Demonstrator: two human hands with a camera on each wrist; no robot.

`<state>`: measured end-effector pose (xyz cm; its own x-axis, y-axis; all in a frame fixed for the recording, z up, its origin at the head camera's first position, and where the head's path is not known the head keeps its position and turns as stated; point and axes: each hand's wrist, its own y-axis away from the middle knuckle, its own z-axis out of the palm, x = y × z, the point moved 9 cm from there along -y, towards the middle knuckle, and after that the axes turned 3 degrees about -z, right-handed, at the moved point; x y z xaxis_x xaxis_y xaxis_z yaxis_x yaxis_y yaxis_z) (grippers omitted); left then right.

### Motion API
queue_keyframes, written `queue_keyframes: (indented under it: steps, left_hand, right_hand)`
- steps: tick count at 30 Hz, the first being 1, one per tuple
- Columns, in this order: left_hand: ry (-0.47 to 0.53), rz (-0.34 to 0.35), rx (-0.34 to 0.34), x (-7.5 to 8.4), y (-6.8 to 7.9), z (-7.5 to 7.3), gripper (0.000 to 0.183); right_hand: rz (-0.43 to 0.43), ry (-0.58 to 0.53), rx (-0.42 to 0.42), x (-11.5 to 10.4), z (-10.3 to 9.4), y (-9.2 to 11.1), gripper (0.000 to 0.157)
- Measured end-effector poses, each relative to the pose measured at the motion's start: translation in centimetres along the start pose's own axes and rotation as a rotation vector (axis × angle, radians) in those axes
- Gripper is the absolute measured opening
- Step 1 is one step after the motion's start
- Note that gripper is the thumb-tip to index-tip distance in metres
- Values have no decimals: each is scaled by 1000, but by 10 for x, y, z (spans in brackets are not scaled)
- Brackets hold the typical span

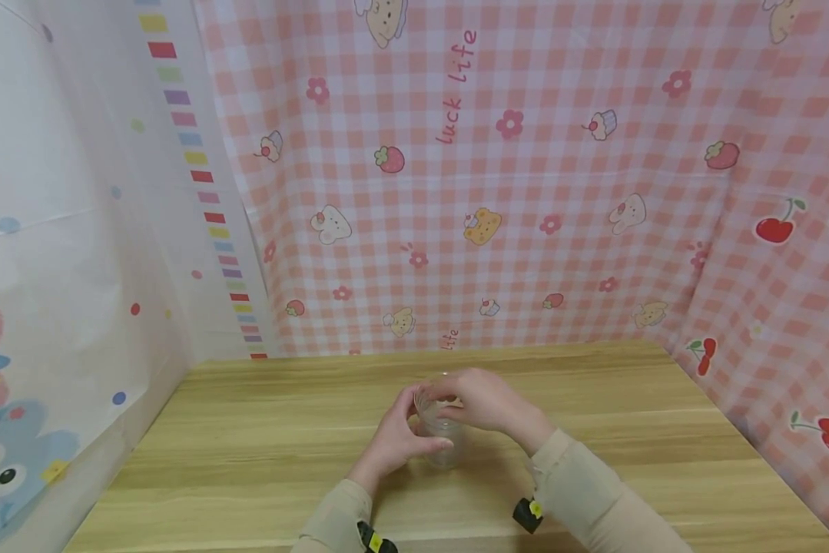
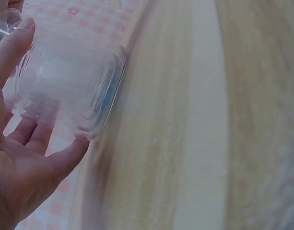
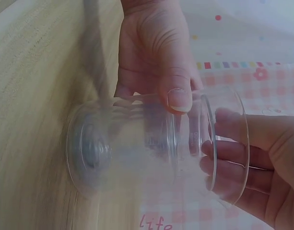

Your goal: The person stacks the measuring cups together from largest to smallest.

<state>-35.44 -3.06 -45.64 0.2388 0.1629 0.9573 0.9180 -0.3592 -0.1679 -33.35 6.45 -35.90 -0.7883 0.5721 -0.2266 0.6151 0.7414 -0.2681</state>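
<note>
A clear, see-through jar [image 1: 444, 449] stands on the wooden table [image 1: 262, 453]; its base [image 2: 108, 91] looks bluish. My left hand [image 1: 395, 434] grips its side, with the thumb [image 3: 179, 96] across the near wall and the fingers behind it. Over the jar's mouth is a clear round-rimmed piece [image 3: 240, 143], tilted and overlapping the jar's top. My right hand [image 1: 483, 399] holds this piece from above, thumb on the near side and fingers bent at the rim. In the right wrist view several fingertips show through the clear wall.
A pink checked cloth [image 1: 559, 177] with cartoon prints hangs behind the table. White printed cloth [image 1: 61, 192] covers the left side, and cherry-printed checked cloth [image 1: 787, 307] the right. Black straps [image 1: 528, 514] show by both cuffs.
</note>
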Motion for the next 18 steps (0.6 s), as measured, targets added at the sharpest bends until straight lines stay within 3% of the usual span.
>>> queue_keyframes:
  steps: [18]
  left_hand:
    - [-91, 12, 0, 3, 2, 0, 91]
  right_hand:
    - [29, 45, 135, 4, -24, 19, 25]
